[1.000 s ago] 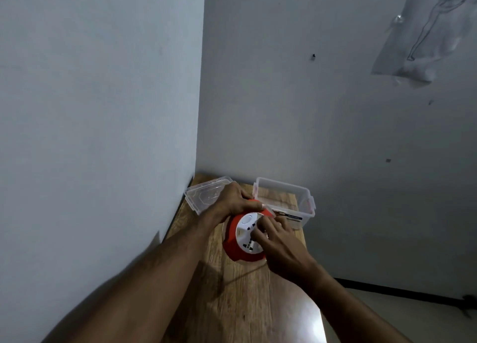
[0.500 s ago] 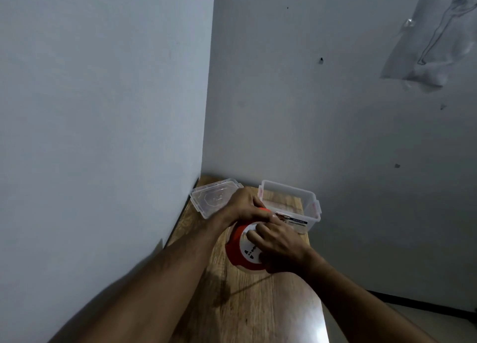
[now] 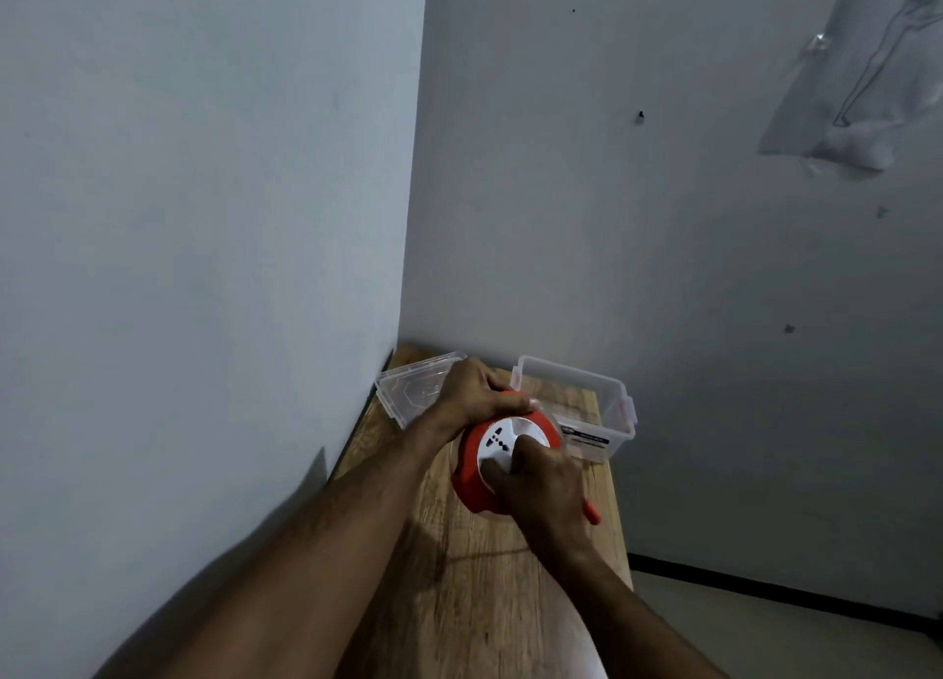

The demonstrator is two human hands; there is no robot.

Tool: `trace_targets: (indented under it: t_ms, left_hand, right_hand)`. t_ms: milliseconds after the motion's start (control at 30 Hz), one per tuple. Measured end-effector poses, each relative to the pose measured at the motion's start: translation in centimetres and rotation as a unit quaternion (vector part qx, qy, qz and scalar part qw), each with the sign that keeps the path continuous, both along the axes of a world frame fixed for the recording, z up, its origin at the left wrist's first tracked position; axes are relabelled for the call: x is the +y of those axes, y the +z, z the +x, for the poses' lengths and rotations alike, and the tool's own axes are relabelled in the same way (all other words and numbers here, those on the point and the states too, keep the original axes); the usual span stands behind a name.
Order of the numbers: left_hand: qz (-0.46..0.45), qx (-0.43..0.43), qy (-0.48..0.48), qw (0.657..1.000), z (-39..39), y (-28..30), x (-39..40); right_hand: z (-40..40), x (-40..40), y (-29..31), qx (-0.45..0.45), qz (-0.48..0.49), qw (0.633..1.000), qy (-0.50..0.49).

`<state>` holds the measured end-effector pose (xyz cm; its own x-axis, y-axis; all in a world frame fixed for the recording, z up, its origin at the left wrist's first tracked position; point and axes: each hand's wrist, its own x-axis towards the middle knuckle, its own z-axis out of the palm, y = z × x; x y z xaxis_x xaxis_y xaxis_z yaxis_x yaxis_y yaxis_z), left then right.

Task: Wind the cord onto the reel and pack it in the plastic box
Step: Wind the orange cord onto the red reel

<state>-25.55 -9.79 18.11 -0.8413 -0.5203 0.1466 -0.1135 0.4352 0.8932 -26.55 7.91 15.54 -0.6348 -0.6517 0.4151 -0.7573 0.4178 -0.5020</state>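
Note:
A round red cord reel point(image 3: 472, 479) with a white socket face point(image 3: 502, 439) stands tilted on the wooden table point(image 3: 474, 591). My left hand point(image 3: 472, 390) grips its upper rim from the far side. My right hand point(image 3: 543, 484) is closed on the white face at its lower right, covering the winding part. A red bit point(image 3: 592, 512) sticks out beside my right wrist. The cord itself is hidden. The clear plastic box point(image 3: 607, 397) stands open just behind the reel.
The box's clear lid point(image 3: 413, 387) lies at the back left, against the wall corner. Grey walls close off the table's left and far sides. The table's right edge drops to the floor, where a dark skirting line runs.
My right hand has swung around the white face from its upper middle to its lower right. The socket holes have turned with it. My left hand has kept its grip on the rim.

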Motion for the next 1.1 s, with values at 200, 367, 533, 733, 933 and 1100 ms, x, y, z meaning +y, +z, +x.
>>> trace_targets:
  t_ms: [200,367,533,733,933,1100]
  left_hand:
    - [-0.018,0.014,0.089,0.996,-0.3,-1.5,0.7]
    - [-0.061,0.028,0.091,0.994,-0.6,-1.3,1.7]
    - [-0.085,0.021,0.089,0.992,-0.7,-1.3,2.0]
    - [-0.083,0.007,0.081,0.993,-0.8,-1.0,1.7]
    - [-0.030,0.007,0.072,0.997,-0.4,-0.7,0.9]
    - [-0.008,-0.005,0.027,1.000,0.1,0.2,0.3]
  right_hand:
    - [1.3,-2.5,-0.2,-0.214,-0.138,0.951,-0.174]
    - [1.2,-3.9,0.7,-0.463,-0.233,0.802,-0.296]
    - [1.0,-3.8,3.1,-0.623,-0.308,0.649,-0.310]
    - [0.0,-2.8,1.8,-0.554,-0.262,0.746,-0.262]
    - [0.0,-0.1,1.2,-0.054,-0.130,0.989,-0.053]
    - [-2.0,2.1,1.6,0.266,0.109,0.946,0.147]
